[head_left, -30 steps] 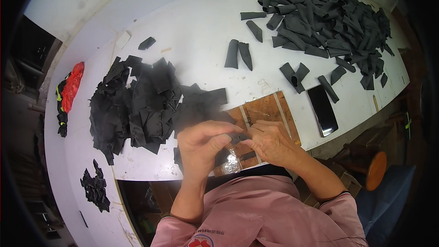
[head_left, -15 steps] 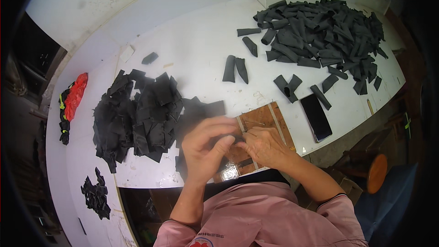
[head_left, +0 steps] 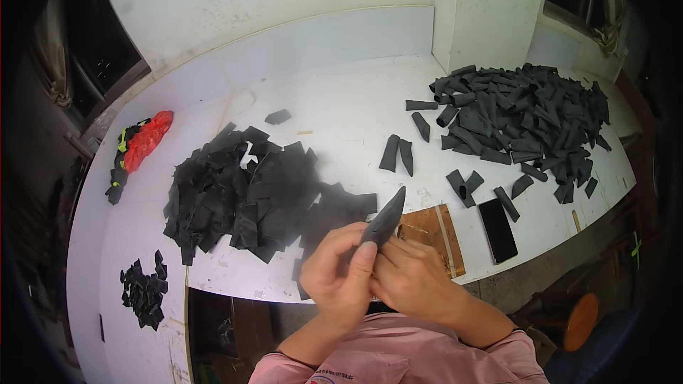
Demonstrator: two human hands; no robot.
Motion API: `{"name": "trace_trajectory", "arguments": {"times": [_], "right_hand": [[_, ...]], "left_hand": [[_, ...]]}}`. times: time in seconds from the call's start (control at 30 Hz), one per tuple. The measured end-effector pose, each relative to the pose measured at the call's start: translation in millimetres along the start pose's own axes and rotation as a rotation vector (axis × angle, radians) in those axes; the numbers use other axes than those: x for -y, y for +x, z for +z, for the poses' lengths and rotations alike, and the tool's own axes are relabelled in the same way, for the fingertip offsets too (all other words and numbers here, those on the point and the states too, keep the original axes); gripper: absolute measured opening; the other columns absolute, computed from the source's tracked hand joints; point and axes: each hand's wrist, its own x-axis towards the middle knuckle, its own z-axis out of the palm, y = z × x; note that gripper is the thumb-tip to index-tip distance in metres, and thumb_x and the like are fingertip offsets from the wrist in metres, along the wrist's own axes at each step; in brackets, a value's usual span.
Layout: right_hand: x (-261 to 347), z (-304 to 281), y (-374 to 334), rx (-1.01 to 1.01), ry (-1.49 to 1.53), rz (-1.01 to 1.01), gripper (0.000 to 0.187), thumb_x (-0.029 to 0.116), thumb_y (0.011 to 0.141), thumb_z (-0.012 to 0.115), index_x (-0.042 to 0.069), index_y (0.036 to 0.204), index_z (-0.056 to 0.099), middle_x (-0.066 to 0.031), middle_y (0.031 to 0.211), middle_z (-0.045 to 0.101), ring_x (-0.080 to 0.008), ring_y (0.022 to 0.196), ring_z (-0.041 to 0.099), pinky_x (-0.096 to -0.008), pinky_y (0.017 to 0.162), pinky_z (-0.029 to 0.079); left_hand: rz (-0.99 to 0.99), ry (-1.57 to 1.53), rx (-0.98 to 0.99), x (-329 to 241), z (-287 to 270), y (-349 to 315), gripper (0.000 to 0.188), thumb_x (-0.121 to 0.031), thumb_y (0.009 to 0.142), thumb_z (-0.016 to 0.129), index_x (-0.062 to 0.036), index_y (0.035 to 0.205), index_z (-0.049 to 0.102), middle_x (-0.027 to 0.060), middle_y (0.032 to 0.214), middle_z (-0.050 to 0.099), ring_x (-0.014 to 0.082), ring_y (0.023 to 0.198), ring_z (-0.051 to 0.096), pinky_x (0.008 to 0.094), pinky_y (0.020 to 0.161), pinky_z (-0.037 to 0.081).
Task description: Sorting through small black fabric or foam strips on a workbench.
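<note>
A dark grey fabric tube [head_left: 386,219] stands up out of my hands, its tapered end pointing away to the upper right. My left hand [head_left: 333,270] is closed round its lower part, with the thumb pressed along the near side. Against the tube's lower end, the curled fingers of my right hand [head_left: 414,279] press close to my left; its fingertips are hidden. Beneath the hands lies a brown wooden board [head_left: 447,235] with pale strips. Close to my left hand, flat black fabric pieces [head_left: 245,195] lie in a heap.
A large pile of dark fabric tubes [head_left: 523,117] covers the far right of the white table [head_left: 341,92], with several loose ones nearer. A black phone [head_left: 498,231] lies near the right edge. Small black scraps [head_left: 144,293] and a red plastic bag [head_left: 149,142] are at left.
My hands have lifted off the board and come nearer my body, raising the fabric tube, which now shows upright above them. The view has tilted up, showing more wall.
</note>
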Motion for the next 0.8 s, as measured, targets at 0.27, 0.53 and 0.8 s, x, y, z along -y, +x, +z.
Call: {"name": "trace_trajectory", "arguments": {"times": [0.27, 0.53, 0.8], "right_hand": [[2.5, -29.7, -0.6, -0.263, 0.634, 0.443, 0.018, 0.013, 0.076, 0.062, -0.001, 0.087, 0.056, -0.0064, 0.081, 0.053, -0.0144, 0.068, 0.052, -0.0217, 0.063, 0.041], [8.1, -10.0, -21.7, -0.094, 0.891, 0.584, 0.004, 0.003, 0.082, 0.052, -0.001, 0.08, 0.052, -0.004, 0.073, 0.051, -0.009, 0.063, 0.046, -0.0207, 0.057, 0.038], [4.2, -1.1, -32.9, -0.081, 0.775, 0.513, 0.004, 0.002, 0.078, 0.055, 0.0, 0.08, 0.052, -0.0078, 0.073, 0.053, -0.0157, 0.06, 0.05, -0.0254, 0.052, 0.039]], "left_hand": [[-0.353, -0.064, 0.484, -3.9, -43.4, -7.8, 0.011, -0.001, 0.079, 0.056, 0.0047, 0.089, 0.058, 0.0088, 0.081, 0.059, 0.0107, 0.072, 0.054, 0.0217, 0.065, 0.042], [-0.39, -0.157, 0.235, 6.8, -26.8, -31.4, 0.014, 0.0, 0.077, 0.06, 0.002, 0.091, 0.058, 0.004, 0.081, 0.058, 0.0057, 0.07, 0.051, 0.019, 0.066, 0.042], [-0.516, -0.232, 0.202, 12.5, -26.7, -35.6, 0.007, -0.001, 0.08, 0.058, 0.0022, 0.086, 0.056, 0.0008, 0.078, 0.055, 0.0038, 0.065, 0.048, 0.0165, 0.057, 0.039]]}}
